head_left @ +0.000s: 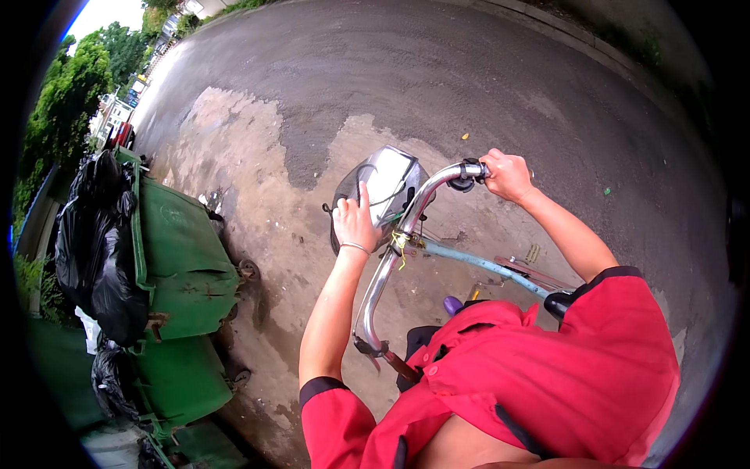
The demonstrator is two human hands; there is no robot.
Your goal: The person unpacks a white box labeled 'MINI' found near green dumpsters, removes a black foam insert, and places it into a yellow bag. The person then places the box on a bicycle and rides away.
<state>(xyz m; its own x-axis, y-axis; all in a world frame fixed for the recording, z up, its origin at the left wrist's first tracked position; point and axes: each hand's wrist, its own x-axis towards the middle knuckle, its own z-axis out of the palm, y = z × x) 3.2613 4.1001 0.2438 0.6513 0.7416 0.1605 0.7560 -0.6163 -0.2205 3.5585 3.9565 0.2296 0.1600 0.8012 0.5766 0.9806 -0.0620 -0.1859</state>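
My right hand [508, 176] is closed around the right end of a chrome bicycle handlebar [419, 205], beside a black bell or clamp [462, 179]. In front of the bar sits a black mesh basket [345, 190] holding a shiny white, box-like item [387, 173] with a dark cord [389, 196] across it. My left hand [355, 223] is over the near side of the basket, index finger extended and the others curled. Whether it grips anything is hidden. Yellow string [400, 239] is tied at the stem, above a light-blue frame tube [480, 264].
Green wheeled bins [187, 264] stand along the left, with black rubbish bags [99, 246] heaped on them. Worn concrete [240, 152] meets dark asphalt [439, 70], with a kerb [562, 32] beyond. A purple shoe tip [452, 305] shows below the bar. Further off is a red vehicle [123, 135].
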